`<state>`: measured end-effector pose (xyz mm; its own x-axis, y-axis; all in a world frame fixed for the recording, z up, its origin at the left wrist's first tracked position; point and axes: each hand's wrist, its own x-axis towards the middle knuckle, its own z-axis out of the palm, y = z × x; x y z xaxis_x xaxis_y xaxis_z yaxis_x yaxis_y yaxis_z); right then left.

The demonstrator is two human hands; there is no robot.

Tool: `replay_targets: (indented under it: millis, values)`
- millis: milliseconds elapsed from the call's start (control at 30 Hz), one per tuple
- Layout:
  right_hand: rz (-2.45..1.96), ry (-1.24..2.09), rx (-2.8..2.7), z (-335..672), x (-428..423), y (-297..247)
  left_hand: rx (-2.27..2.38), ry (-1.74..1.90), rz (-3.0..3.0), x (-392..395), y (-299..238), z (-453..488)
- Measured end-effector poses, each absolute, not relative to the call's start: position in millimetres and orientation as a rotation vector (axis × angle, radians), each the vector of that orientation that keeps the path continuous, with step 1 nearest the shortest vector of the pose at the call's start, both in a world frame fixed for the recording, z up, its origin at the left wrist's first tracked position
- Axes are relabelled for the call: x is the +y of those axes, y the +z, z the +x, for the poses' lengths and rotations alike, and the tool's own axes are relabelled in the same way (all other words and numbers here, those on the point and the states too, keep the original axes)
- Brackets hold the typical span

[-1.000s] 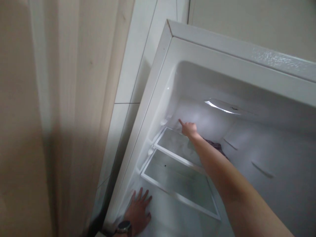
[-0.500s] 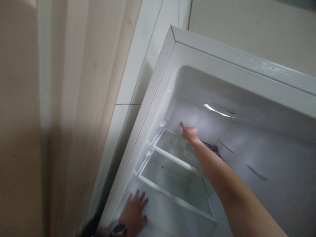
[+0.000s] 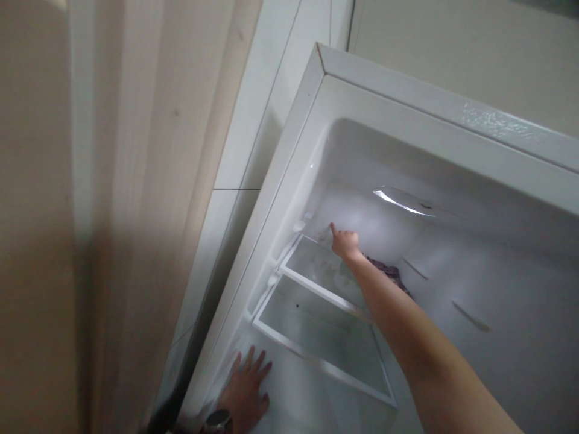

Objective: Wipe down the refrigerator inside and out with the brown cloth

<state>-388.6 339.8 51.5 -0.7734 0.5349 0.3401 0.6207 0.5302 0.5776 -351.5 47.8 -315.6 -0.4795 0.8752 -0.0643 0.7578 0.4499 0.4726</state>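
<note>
My left hand (image 3: 246, 389) lies flat with spread fingers on the glass shelf surface (image 3: 294, 386) at the front left of an opened fridge (image 3: 296, 154). A dark round-faced watch (image 3: 218, 420) is on that wrist. Deep inside, my right hand (image 3: 346, 243) points its index finger at the back left area of the inner wall (image 3: 344, 202), near the upper shelf. Its other fingers look curled, and nothing shows in them. A dark, crumpled cloth (image 3: 392, 274) lies partly behind my right forearm. Below my right hand, part of the white-edged glass shelf (image 3: 312, 259) is hidden.
A second white-framed shelf (image 3: 323, 355) lies nearer to me. The lamp cover (image 3: 404, 202) sticks out from the fridge's inner wall. On the left are white tiles (image 3: 235, 157) and a pale wooden panel (image 3: 149, 181) beside the fridge frame.
My right hand has shifted very slightly left, showing a little more of the dark cloth. My left hand stays where it was.
</note>
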Motion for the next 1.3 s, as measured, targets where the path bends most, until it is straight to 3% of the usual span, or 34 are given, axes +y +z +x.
replay_targets:
  millis: [367,1300]
  values:
    - [-1.012,-1.073,-2.648,-389,336,57,2.426,0.596,1.443,53,-341,-357]
    - [-0.963,-1.004,-2.612,-397,323,69,2.414,0.577,1.425,50,-324,-353]
